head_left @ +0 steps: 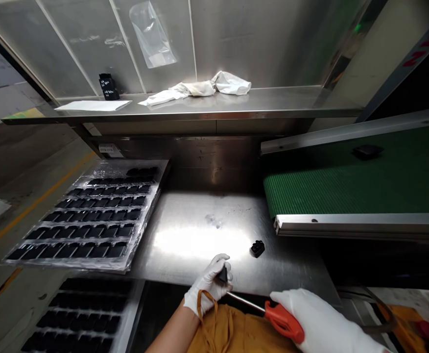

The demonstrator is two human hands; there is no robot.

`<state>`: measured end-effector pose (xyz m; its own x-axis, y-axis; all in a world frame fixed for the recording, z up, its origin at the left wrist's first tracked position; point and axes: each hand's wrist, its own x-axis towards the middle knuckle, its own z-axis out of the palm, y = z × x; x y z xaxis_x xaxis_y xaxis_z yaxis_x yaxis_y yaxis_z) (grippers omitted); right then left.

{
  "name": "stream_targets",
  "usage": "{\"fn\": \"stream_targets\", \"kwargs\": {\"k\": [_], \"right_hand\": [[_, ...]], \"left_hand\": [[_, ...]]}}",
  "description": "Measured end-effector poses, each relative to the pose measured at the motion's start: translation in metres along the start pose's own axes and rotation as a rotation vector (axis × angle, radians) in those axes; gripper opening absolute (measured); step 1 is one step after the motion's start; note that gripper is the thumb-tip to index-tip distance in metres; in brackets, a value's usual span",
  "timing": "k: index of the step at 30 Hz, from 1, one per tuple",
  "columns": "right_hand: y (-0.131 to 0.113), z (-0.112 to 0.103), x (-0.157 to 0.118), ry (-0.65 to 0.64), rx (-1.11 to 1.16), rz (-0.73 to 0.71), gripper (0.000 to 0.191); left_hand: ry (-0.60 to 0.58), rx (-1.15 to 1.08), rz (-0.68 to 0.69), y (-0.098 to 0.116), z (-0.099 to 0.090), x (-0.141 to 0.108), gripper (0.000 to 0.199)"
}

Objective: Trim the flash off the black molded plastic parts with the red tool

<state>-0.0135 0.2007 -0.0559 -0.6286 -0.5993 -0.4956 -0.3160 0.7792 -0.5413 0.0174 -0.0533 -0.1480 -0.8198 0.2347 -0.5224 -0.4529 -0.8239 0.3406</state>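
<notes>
A tray point(106, 169) of black parts point(100, 230) spans the left of the frame. At lower centre, the gloved left hand point(210, 279) pinches a small black piece point(222, 274) by the front edge of a steel table point(185, 215); a loose black part point(257, 248) rests up and to the right. A red-handled tool point(285, 322), gripped by the gloved right hand point(308, 314) at lower right, aims its shaft at the piece, though tip contact is hard to confirm. A green belt point(346, 186) carries a dark object point(368, 152) at right. Tool work on the piece appears underway; the next move calls for a firm pinch and steady shaft.
</notes>
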Motion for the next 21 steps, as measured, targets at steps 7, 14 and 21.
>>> {"fn": "stream_targets", "kwargs": {"k": [7, 14, 21], "right_hand": [[0.002, -0.001, 0.005, 0.013, -0.03, 0.028, 0.022], [0.005, -0.003, 0.012, -0.079, -0.108, 0.047, 0.016], [0.013, -0.012, 0.016, -0.086, -0.103, 0.122, 0.013]], "left_hand": [[-0.034, -0.124, -0.049, 0.002, -0.003, 0.003, 0.038], [0.087, 0.069, -0.007, -0.007, 0.007, -0.004, 0.053], [0.212, 0.319, 0.148, -0.01, -0.005, 0.003, 0.058]]}}
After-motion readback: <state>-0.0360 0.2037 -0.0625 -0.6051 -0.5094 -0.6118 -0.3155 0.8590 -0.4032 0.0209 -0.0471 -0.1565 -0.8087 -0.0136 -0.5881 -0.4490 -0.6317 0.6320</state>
